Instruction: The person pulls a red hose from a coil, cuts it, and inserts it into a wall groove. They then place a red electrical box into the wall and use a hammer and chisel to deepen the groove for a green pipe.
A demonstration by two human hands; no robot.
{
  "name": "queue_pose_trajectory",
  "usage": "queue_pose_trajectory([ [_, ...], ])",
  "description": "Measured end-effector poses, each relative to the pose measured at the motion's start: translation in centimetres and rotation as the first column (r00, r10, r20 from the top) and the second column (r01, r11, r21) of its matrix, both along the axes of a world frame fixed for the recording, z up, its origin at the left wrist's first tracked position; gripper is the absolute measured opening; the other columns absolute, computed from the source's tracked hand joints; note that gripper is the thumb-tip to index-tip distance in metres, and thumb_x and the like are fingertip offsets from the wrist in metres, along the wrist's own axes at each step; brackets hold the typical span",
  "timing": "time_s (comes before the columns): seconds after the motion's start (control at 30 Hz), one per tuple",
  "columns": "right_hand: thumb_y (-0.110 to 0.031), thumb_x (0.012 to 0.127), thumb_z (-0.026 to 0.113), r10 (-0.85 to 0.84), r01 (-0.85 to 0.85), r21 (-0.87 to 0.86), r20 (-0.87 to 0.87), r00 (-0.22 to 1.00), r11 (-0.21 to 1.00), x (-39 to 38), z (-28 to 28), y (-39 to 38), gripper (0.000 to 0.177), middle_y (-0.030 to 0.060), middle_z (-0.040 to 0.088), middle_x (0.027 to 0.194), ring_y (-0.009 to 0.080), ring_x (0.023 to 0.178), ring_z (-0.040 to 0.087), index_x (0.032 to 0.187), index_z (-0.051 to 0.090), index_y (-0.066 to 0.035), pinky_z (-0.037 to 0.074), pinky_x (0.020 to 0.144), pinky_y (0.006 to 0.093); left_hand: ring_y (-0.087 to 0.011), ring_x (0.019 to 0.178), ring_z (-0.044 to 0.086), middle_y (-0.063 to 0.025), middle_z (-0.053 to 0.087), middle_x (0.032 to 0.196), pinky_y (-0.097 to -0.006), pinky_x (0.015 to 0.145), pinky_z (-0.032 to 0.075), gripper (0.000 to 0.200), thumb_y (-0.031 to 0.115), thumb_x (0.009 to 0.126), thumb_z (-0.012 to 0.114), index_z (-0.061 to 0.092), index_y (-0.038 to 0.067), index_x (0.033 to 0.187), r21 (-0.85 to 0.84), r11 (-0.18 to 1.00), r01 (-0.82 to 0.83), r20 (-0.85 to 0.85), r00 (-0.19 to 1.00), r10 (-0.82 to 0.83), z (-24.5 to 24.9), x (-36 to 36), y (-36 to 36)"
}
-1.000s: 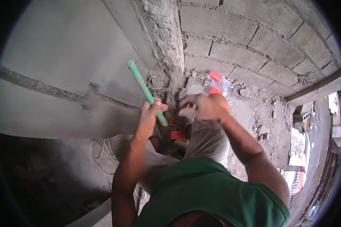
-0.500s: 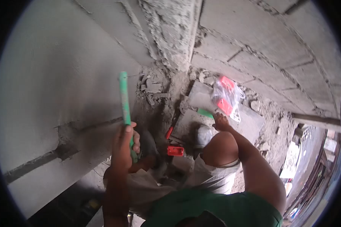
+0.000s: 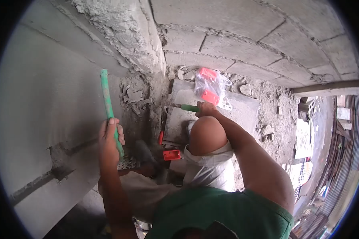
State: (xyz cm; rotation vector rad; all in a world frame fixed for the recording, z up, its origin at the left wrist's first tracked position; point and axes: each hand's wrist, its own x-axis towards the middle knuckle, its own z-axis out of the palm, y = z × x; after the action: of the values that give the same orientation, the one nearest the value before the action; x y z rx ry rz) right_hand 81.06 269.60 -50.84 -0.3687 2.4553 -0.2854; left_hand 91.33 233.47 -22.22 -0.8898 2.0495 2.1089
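My left hand is wrapped around the lower part of a green plastic pipe, which stands nearly upright beside the smooth grey wall. Over the board on the ground, my right hand is closed on the green handle of a tool. Its metal end points left, and I cannot make out its kind. Just behind that hand lies a clear plastic bag with red utility boxes inside. An open red utility box sits near my legs, below a red-handled tool.
A rough concrete column rises in the corner, with a block wall to its right. Broken mortar pieces lie at its foot. The left wall has a chiselled groove. Corrugated metal sheets stand at far right.
My right hand has closed on the green-handled tool and lifted it from the board. The view has swung right, and the pipe remains in my left hand.
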Motion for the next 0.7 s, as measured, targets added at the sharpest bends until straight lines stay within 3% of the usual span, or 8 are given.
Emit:
queue_pose_trajectory([
  [0.07,-0.032,0.083,0.064,-0.045,0.043,-0.034,-0.036,0.998,0.998,1.3,1.1,1.4,0.045,0.022,0.069,0.099,0.0383,0.096,0.068,0.115,0.056,-0.001,0.053,0.084,0.0487,-0.0074,0.054,0.047,-0.0006,0.052,0.074,-0.0232,0.049,0.039,0.03,0.035,0.101,0.054,0.056,0.005,0.105,0.006,0.999,0.048,-0.037,0.998,-0.047,-1.3,1.0,0.1],
  [0.23,-0.037,0.083,0.061,-0.429,0.428,-0.023,-0.064,0.901,0.903,5.3,0.6,6.6,0.045,0.0247,0.069,0.107,0.0383,0.104,0.067,0.112,0.063,-0.002,0.052,0.09,0.0483,-0.0073,0.054,0.048,0.0,0.053,0.072,-0.0233,0.046,0.039,0.028,0.035,0.1,0.057,0.057,0.007,0.102,-0.031,0.998,0.047,0.028,0.999,-0.046,-3.0,4.3,-0.7],
  [0.3,-0.039,0.083,0.06,-0.535,0.534,0.043,0.032,0.844,0.845,7.0,1.1,9.6,0.047,0.0245,0.068,0.11,0.0391,0.106,0.066,0.113,0.064,-0.002,0.051,0.091,0.0486,-0.0075,0.054,0.049,0.0001,0.053,0.071,-0.0233,0.045,0.039,0.028,0.035,0.099,0.058,0.057,0.007,0.101,-0.083,0.996,0.029,0.043,0.999,-0.026,-2.4,5.1,-1.3],
  [0.43,-0.043,0.084,0.061,-0.682,0.682,0.013,0.002,0.731,0.731,11.8,0.6,15.5,0.051,0.0253,0.068,0.112,0.0405,0.111,0.063,0.113,0.065,-0.001,0.049,0.094,0.0478,-0.0081,0.053,0.05,-0.0008,0.055,0.072,-0.0239,0.044,0.04,0.028,0.035,0.099,0.059,0.058,0.007,0.1,0.052,0.998,-0.029,0.053,0.998,0.026,-1.9,7.2,-2.6],
  [0.47,-0.043,0.084,0.063,-0.718,0.722,-0.109,0.077,0.692,0.683,12.9,-2.8,18.3,0.05,0.0253,0.07,0.096,0.0378,0.092,0.07,0.104,0.065,0.003,0.054,0.08,0.0463,-0.0081,0.052,0.05,-0.0011,0.055,0.073,-0.0243,0.044,0.04,0.028,0.035,0.099,0.059,0.057,0.007,0.1,0.089,0.996,-0.018,0.055,0.998,0.013,-1.5,7.6,-2.6],
  [0.53,-0.046,0.084,0.066,-0.754,0.79,-0.261,0.245,0.61,0.554,15.1,-1.6,19.9,0.051,0.0171,0.066,0.074,0.0284,0.062,0.067,0.095,0.064,0.004,0.054,0.058,0.0416,-0.0087,0.053,0.05,-0.0013,0.055,0.073,-0.0247,0.044,0.041,0.028,0.035,0.098,0.059,0.057,0.007,0.101,0.03,1.0,-0.003,0.005,1.0,0.003,-0.3,7.8,-2.5],
  [0.6,-0.046,0.085,0.07,-0.796,0.86,-0.367,0.366,0.483,0.354,17.6,0.5,19.3,0.049,0.0078,0.058,0.064,0.0174,0.048,0.056,0.089,0.063,0.003,0.046,0.044,0.035,-0.0092,0.053,0.051,-0.0015,0.056,0.073,-0.0252,0.045,0.041,0.029,0.035,0.098,0.06,0.056,0.007,0.102,-0.018,1.0,0.022,-0.034,0.999,-0.022,1.8,8.5,-1.7],
  [0.7,-0.039,0.087,0.071,-0.782,0.886,-0.44,0.497,0.375,0.145,19.1,3.8,16.1,0.039,0.0023,0.052,0.061,0.0144,0.046,0.051,0.091,0.061,-0.001,0.042,0.042,0.0321,-0.0097,0.052,0.05,-0.0015,0.055,0.073,-0.0257,0.045,0.04,0.029,0.035,0.098,0.06,0.055,0.006,0.103,-0.109,0.992,0.066,-0.097,0.992,-0.077,5.3,8.4,-1.0],
])
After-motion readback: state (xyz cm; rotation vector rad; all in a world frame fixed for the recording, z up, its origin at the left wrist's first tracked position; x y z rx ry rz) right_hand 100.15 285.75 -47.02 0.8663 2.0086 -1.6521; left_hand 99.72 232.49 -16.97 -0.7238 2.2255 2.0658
